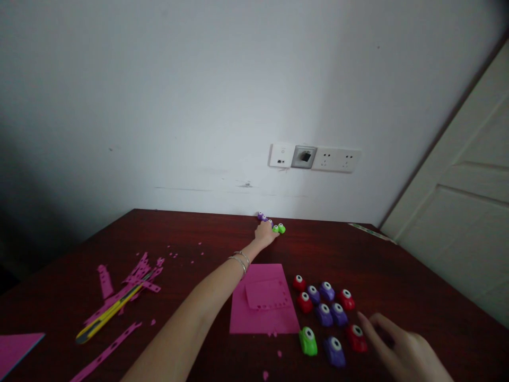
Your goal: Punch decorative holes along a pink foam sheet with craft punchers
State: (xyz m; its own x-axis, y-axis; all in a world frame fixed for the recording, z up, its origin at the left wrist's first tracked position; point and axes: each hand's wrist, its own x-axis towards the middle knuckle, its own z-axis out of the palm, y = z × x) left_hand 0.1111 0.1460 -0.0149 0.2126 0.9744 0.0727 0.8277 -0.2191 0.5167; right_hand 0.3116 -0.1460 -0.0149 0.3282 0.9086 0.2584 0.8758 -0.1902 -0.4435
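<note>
fingers of the left hand (263, 233) are at the far punches (281, 228), whether gripping i cannot tell; those of the right hand (413, 351), parted, are beside the near punches (324, 315); a low forearm (207, 307) could drag the sheet (238, 321)

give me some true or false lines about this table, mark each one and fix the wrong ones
1. The left hand is at the far group of punches. True.
2. The silver bangles are on the right wrist. False: they are on the left wrist.
3. The yellow cutter lies among pink paper strips. True.
4. The pink sheet lies right of the near group of punches. False: it lies left of them.
5. The near group has three green punches. False: it has just one green punch.
6. The right hand is beside a red punch. True.
</note>
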